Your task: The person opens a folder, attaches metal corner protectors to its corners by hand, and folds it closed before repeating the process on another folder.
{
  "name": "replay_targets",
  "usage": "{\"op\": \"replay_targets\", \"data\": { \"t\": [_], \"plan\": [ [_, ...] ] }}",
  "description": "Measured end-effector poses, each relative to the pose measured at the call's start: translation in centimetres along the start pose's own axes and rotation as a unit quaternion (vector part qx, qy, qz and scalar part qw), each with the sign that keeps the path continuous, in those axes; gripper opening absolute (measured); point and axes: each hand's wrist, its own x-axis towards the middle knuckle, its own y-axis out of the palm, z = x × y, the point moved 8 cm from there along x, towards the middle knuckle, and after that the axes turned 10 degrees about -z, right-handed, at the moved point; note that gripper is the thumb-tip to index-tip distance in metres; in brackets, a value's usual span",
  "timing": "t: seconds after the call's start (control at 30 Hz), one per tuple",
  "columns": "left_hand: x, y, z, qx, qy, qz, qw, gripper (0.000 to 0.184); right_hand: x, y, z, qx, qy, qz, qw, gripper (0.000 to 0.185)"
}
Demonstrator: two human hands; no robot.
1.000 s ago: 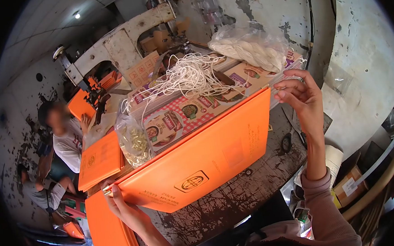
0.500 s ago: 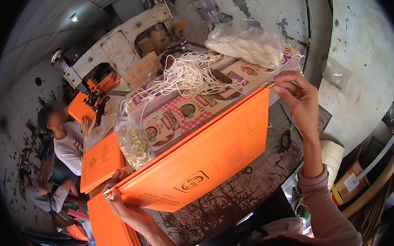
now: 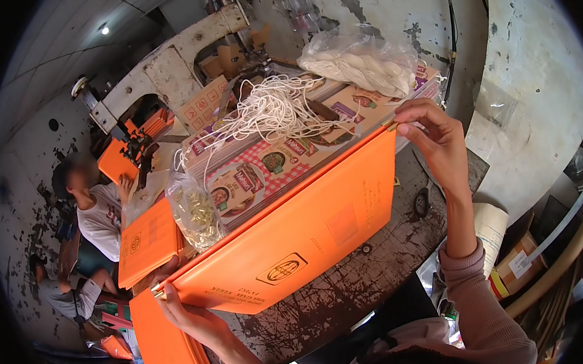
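An orange folder point(image 3: 321, 237) with dark printed lettering and an emblem hangs tilted in front of me, its long top edge against a stack of printed cardboard. My left hand point(image 3: 190, 318) is closed on its lower left corner, thumb and fingers at a small brass-coloured metal piece. At the upper right corner my right hand point(image 3: 435, 133) pinches the folder, with another small metal piece at the fingertips. Behind the folder stands a clear plastic bag point(image 3: 197, 214) of small brass-coloured pieces. More orange folders point(image 3: 171, 343) lie stacked beneath my left forearm.
Printed cardboard point(image 3: 245, 185) carries tangled white string point(image 3: 277, 109) and a bag of white cord point(image 3: 364, 67). Scissors point(image 3: 423, 200) lie on the scratched worktable point(image 3: 300, 321). Another stack of orange folders point(image 3: 149, 247) sits left. A co-worker point(image 3: 100, 214) is beside a machine point(image 3: 158, 77).
The view has shifted slightly, and my right hand sits a little farther left in it. Both hands keep their hold on the folder's corners.
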Motion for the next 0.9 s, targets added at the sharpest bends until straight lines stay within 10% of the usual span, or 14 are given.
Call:
{"op": "replay_targets", "data": {
  "t": [0.9],
  "plan": [
    [-0.1,-1.6,1.3,-0.014,-0.034,-0.067,0.997,0.054,0.1,1.6,-0.5,0.093,0.077,0.003,0.993,0.018]
  ]
}}
